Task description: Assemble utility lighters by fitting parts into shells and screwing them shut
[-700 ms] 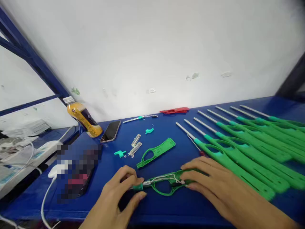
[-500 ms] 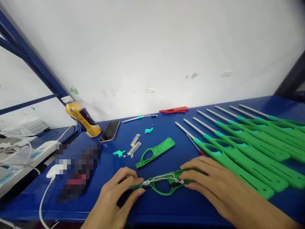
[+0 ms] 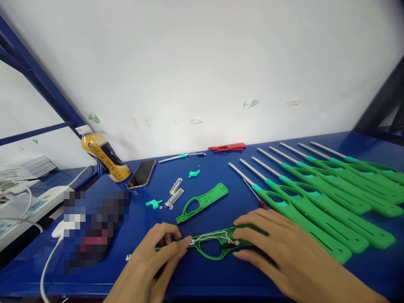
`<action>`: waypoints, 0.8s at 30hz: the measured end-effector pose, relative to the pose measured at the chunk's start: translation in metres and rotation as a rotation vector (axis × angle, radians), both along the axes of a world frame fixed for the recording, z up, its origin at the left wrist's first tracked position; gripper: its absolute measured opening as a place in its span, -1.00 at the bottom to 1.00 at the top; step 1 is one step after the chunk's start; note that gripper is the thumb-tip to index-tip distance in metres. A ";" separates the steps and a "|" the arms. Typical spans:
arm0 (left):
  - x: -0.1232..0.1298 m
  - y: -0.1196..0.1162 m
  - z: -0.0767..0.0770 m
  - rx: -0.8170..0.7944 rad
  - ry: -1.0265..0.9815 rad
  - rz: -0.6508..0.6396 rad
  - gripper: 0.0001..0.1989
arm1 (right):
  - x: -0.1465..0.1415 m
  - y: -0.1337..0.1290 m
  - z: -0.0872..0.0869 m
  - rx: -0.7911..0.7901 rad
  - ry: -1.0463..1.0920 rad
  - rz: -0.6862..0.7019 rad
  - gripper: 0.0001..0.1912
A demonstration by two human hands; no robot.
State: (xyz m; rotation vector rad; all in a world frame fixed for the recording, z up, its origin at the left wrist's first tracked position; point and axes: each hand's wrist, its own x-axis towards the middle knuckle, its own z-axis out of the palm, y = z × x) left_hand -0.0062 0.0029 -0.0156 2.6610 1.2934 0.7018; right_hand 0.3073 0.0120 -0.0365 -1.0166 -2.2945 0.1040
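In front of me lies the green half-shell of a long-necked lighter [image 3: 211, 257], its inside facing up. White wires [image 3: 214, 234] run along it to a small dark piece [image 3: 226, 245] near the trigger loop. My left hand [image 3: 154, 254] is closed in a pinch on the metal lighter tube [image 3: 128, 257] where it meets the shell; the tube's far end sticks out left of the hand. Bent over the handle end, my right hand [image 3: 277, 244] grips the shell, hiding most of that end. Just beyond lies a matching green half-shell [image 3: 206, 201].
Teal triggers [image 3: 153, 204], clear fuel tanks [image 3: 174, 197], a tube with wires [image 3: 170, 159] and a red lighter shell [image 3: 227, 147] lie farther back. Several green lighters [image 3: 303, 210] and a screwdriver [image 3: 261, 204] are at right. A phone [image 3: 142, 174] and bottle [image 3: 104, 153] stand left.
My left fingers have shifted slightly along the tube joint, and the tube's end now shows beyond the hand. The dark piece sits a little farther left. The whole view has shifted slightly.
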 end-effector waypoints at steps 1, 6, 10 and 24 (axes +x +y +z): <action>0.000 -0.001 0.000 0.002 0.000 0.011 -0.66 | -0.002 0.001 0.000 0.021 0.005 0.010 -0.76; -0.004 -0.003 -0.003 0.016 0.023 0.040 -0.62 | -0.003 0.006 0.001 0.041 0.018 0.048 -0.67; -0.013 0.008 0.002 0.147 0.007 0.194 -0.64 | -0.001 0.004 0.002 0.044 0.030 0.048 -0.68; -0.048 0.082 0.026 0.077 0.214 0.503 -0.55 | 0.000 0.005 0.001 0.033 0.045 0.064 -0.75</action>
